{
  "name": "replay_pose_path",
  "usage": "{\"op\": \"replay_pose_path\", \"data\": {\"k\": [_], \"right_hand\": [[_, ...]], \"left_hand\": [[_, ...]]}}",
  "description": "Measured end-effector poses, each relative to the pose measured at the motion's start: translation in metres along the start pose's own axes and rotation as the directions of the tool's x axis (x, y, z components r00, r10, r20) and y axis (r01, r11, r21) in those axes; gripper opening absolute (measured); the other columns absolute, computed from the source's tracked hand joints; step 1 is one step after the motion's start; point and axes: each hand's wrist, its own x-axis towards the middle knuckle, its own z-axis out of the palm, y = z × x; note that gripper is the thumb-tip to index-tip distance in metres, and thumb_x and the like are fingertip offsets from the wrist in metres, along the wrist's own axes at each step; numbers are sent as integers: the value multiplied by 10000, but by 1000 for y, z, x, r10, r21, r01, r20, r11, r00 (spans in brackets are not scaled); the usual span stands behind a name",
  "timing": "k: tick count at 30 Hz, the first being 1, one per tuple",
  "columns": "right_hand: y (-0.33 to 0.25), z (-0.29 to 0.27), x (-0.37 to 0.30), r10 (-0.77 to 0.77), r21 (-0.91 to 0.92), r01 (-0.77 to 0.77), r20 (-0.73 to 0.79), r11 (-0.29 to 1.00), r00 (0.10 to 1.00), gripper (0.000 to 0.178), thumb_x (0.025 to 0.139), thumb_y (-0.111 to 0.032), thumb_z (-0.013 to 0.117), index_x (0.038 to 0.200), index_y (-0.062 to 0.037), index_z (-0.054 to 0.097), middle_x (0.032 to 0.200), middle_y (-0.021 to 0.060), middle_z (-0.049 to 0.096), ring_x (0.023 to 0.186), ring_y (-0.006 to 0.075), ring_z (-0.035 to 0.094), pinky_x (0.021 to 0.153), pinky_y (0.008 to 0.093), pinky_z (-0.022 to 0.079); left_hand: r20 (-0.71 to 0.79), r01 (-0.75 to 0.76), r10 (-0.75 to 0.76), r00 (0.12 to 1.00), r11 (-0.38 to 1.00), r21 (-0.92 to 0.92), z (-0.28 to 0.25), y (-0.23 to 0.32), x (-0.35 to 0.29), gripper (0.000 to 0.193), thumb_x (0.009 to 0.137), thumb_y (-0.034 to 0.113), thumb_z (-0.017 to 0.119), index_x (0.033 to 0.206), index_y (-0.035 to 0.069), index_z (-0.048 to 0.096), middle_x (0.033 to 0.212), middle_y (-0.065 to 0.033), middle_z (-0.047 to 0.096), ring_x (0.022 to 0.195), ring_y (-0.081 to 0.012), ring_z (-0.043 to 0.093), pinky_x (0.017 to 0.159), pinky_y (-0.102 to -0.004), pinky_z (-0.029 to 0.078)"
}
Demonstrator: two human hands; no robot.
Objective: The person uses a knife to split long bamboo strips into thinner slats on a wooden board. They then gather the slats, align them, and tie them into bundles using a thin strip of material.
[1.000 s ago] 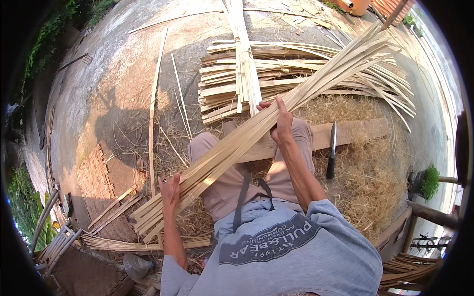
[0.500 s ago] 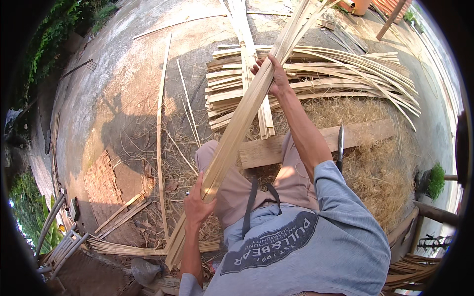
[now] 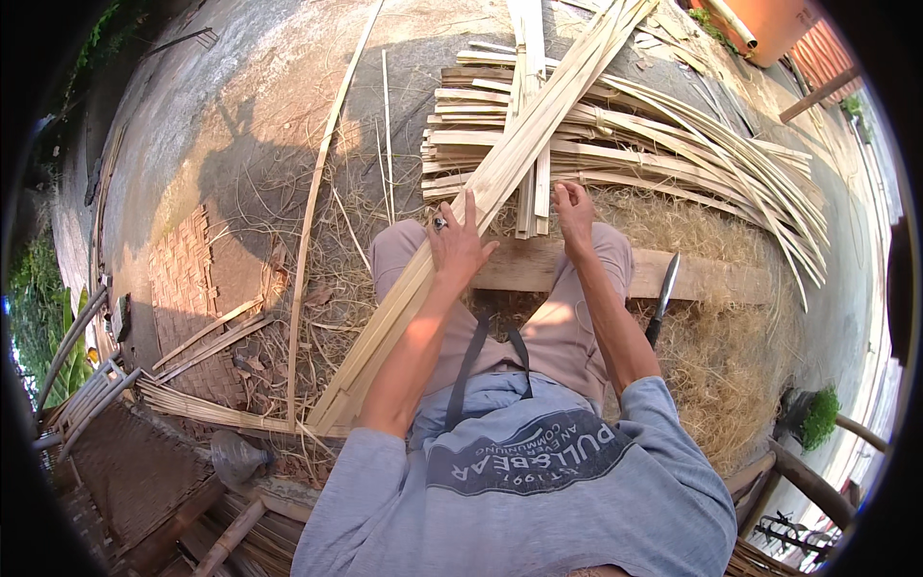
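A long bundle of pale bamboo strips [image 3: 507, 171] lies slantwise across my lap, from the lower left up over other strips at the top. My left hand [image 3: 460, 242], with a ring on one finger, grips the bundle near its middle, above my left thigh. To the right of the bundle, my right hand [image 3: 575, 217] is raised over my right knee with its fingers curled together; what they hold, if anything, cannot be made out. Just left of it are the ends of some upright strips [image 3: 534, 207], partly beneath the bundle. A wooden plank [image 3: 716, 279] crosses under my legs.
A knife [image 3: 663, 300] rests across the plank at my right. Beyond my knees lies a wide pile of bamboo strips [image 3: 711, 168]. Curly shavings [image 3: 716, 380] cover the ground at right. A woven mat piece [image 3: 183, 279] and a long single strip [image 3: 317, 197] lie at left.
My right hand has let go of the bundle's upper part and come down toward my knee. My left hand has moved up along the bundle, which now lies lower across my lap.
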Motion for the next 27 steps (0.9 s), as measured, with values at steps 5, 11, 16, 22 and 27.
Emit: {"op": "replay_pose_path", "data": {"k": [5,11,16,22,27], "right_hand": [[0,27,-62,211,99,-239,234,966,949,402,1026,-352,603,1141,33,615,1013,132,681,766,159,684,692,269,570],[4,57,-78,301,49,-348,397,936,867,379,1035,-340,598,1107,31,618,982,121,678,777,173,690,736,287,587],[-1,72,-79,341,258,-495,468,829,815,313,1040,-331,593,1093,-28,654,1032,67,699,793,154,686,709,310,572],[-7,66,-69,30,-683,191,298,705,954,543,955,-502,659,713,-18,611,546,57,535,504,179,477,522,353,408],[-54,100,-127,-348,-261,572,579,778,738,238,909,-269,749,896,-36,704,905,105,674,848,240,630,787,401,490]], "left_hand": [[-139,-73,21,990,923,-377,-22,-8,-6,933,888,511,713,1587,65,285,1600,-304,278,1471,-492,290,1201,-557,242],[-46,247,-371,927,699,-671,-130,-91,-102,557,1004,445,600,1350,8,619,1384,-244,594,1362,-375,503,1158,-434,364],[-47,674,-758,651,605,-424,-164,-191,-241,692,1026,598,440,1356,17,618,1404,-208,587,1338,-364,525,1127,-434,392],[237,715,-948,212,-14,-699,-131,-236,-371,899,989,766,188,1480,80,501,1430,-180,565,1294,-295,545,1090,-414,408],[426,120,-749,507,-428,-896,-107,-192,-347,827,1001,742,195,1541,140,369,1373,-212,600,1247,-264,588,1046,-427,457]]}}
